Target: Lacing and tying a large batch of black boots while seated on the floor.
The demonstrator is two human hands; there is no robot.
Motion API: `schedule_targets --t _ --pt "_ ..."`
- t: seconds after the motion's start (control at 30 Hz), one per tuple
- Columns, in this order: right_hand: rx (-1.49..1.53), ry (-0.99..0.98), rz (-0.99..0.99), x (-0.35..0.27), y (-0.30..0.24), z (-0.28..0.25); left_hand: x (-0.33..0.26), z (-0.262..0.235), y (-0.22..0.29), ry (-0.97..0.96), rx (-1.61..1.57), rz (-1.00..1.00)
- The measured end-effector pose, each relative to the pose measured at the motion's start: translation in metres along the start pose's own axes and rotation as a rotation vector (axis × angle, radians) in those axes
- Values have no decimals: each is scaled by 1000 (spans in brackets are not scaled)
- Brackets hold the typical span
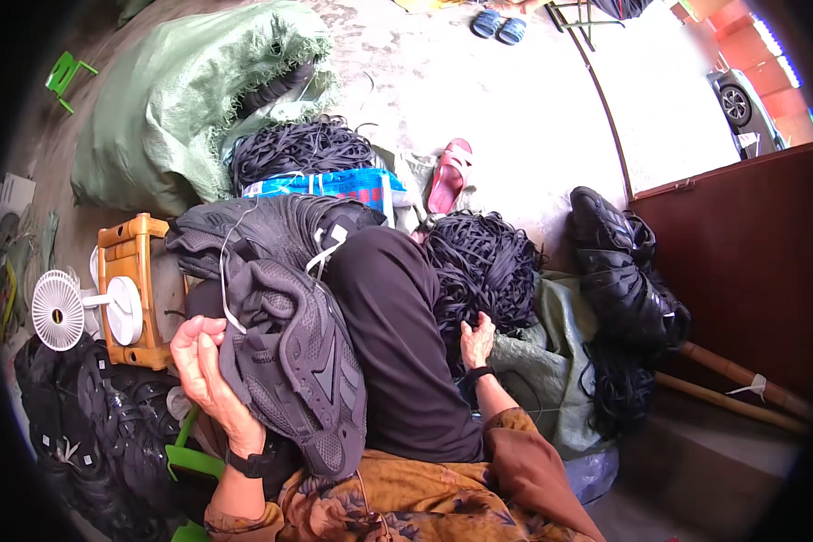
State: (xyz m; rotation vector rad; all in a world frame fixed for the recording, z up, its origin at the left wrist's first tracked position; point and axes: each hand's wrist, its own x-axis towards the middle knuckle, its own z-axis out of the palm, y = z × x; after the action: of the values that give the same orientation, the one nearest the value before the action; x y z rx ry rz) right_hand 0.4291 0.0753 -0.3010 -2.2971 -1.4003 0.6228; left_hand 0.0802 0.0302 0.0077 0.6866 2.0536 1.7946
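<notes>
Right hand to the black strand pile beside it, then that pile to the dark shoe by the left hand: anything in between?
Nothing visible separates the right hand from the strand pile; it's at the near edge. Between pile and dark shoe, the raised trousered leg is in the way.

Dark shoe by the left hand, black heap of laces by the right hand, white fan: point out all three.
Dark shoe [300, 370]: head view, middle of its upper.
Black heap of laces [483, 266]: head view, middle of the tangle.
White fan [59, 310]: head view, its round grille.
</notes>
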Motion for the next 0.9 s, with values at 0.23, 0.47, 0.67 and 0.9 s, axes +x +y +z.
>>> schedule_targets --t 0.23,0.47,0.67,0.9 --pt "182 -698 56 -8 -1 -25 1 -2 -2 18 37 38" --pt "-488 -192 -292 -26 -29 -114 2 -2 5 -48 -24 10" --pt "273 -128 -450 -38 -117 -216 1 -19 35 -172 12 194" --pt "694 -541 -1265 -156 -281 -304 -58 -43 118 -1120 -128 589"
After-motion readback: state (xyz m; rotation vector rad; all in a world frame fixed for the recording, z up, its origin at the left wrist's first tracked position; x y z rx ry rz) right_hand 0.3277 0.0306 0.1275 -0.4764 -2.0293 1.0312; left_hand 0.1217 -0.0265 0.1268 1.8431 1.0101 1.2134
